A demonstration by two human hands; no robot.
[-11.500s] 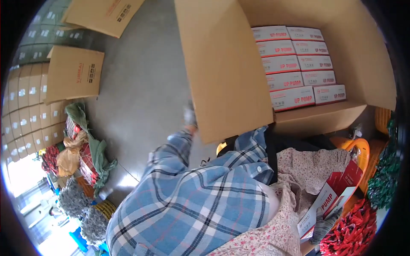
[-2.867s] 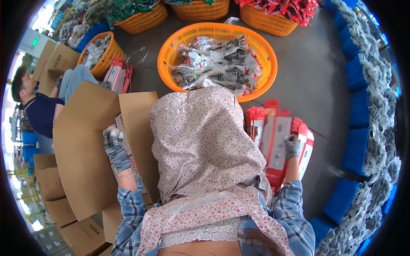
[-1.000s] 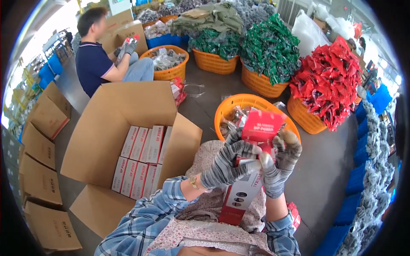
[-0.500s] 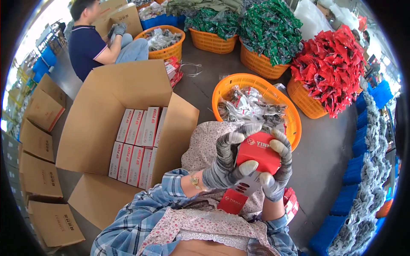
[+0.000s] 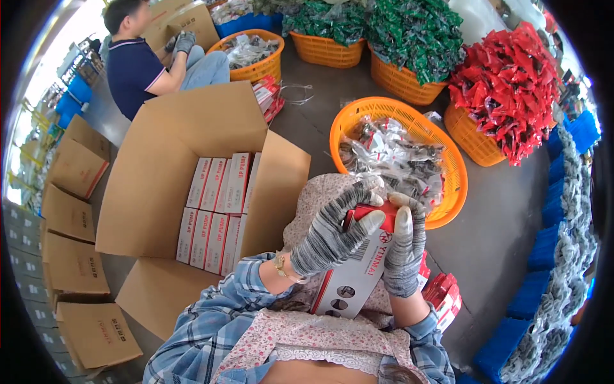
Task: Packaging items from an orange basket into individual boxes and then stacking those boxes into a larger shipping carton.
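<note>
A long white-and-red small carton box (image 5: 354,281) stands tilted in my lap, its printed white side facing up toward me. My left hand (image 5: 334,229), in a grey striped glove, grips the box's red far end from the left. Closed on the same end from the right is my right hand (image 5: 405,246), gloved alike, with its thumb along the edge. Both thumbs press near the red end flap (image 5: 387,216); fingers hide part of it. To the left, a big open cardboard box (image 5: 150,173) contains several upright white boxes (image 5: 208,233) in two rows.
An orange basket (image 5: 455,198) of bagged parts stands just beyond my hands. More orange baskets hold green (image 5: 416,45) and red packets (image 5: 508,89). Flat red-white cartons (image 5: 444,297) lie by my right side. A co-worker (image 5: 137,67) sits at far left. Blue bins (image 5: 534,281) line the right.
The box has been turned: its red end faced up before, and now its long white side shows. My hands have shifted round to its far end. The whole view has moved slightly.
</note>
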